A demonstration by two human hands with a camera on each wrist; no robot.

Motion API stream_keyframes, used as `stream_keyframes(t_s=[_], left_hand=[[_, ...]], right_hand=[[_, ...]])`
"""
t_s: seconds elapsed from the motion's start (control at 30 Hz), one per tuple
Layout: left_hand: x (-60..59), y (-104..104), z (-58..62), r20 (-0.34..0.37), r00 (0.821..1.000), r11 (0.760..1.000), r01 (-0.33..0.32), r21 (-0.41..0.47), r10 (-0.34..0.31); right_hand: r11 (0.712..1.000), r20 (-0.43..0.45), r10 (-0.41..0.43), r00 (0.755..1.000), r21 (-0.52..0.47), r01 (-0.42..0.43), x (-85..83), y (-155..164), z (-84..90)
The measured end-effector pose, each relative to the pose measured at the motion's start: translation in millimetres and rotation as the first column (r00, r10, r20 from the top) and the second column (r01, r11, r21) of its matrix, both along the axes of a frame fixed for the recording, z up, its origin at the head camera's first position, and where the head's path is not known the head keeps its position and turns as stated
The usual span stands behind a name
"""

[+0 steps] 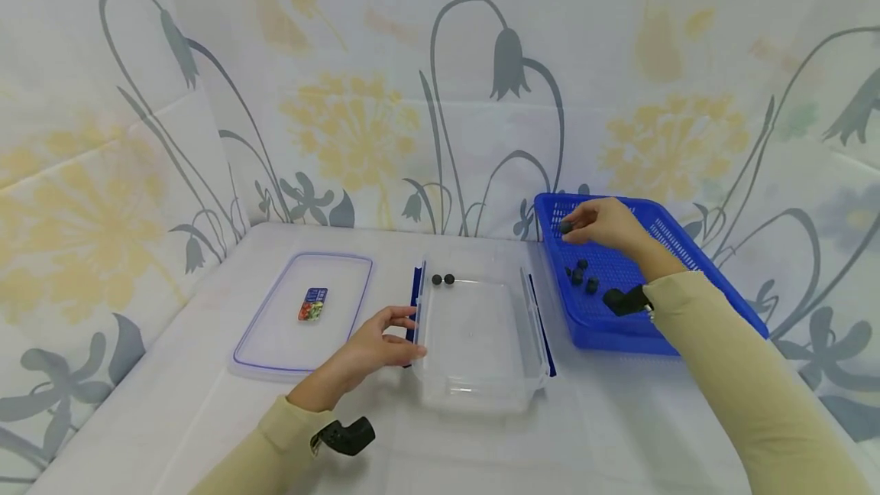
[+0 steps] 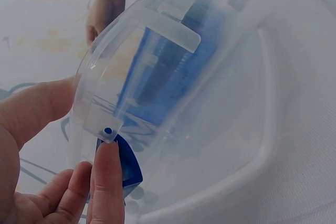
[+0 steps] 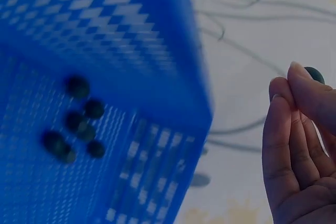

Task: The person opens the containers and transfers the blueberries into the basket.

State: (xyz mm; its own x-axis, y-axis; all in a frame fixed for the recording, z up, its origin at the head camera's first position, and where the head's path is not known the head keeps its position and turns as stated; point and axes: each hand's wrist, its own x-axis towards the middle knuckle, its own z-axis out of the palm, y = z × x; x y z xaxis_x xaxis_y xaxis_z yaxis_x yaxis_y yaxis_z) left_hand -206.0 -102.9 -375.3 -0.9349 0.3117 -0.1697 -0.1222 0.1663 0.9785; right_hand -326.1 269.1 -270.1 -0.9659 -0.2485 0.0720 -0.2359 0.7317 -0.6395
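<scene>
A clear plastic box (image 1: 474,373) with blue side clips stands at the table's middle, two small dark balls (image 1: 443,279) at its far end. My left hand (image 1: 385,342) rests against the box's left wall (image 2: 105,124), fingertips touching the blue clip (image 2: 128,166). My right hand (image 1: 605,221) hovers over the blue basket (image 1: 694,266), pinching a dark ball (image 1: 566,227) at its fingertips; the same ball (image 3: 315,73) peeks out above the fingers (image 3: 294,124) in the right wrist view. Several dark balls (image 1: 580,275) lie in the basket (image 3: 131,40).
The box's clear lid (image 1: 275,342) lies flat to the left with a small colourful label (image 1: 312,304) on it. A flowered cloth covers the table and the backdrop behind. The basket stands right of the box, near the backdrop.
</scene>
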Motion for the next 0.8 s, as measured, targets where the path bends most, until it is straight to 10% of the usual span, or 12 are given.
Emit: stream_keyframes(t_s=[0.8], left_hand=[[0.3, -2.5, -1.8, 0.000, 1.000, 1.000, 0.011, 0.014, -0.011]], right_hand=[[0.991, 0.129, -0.118, 0.985, 0.082, 0.108, -8.2, 83.4, -40.9]])
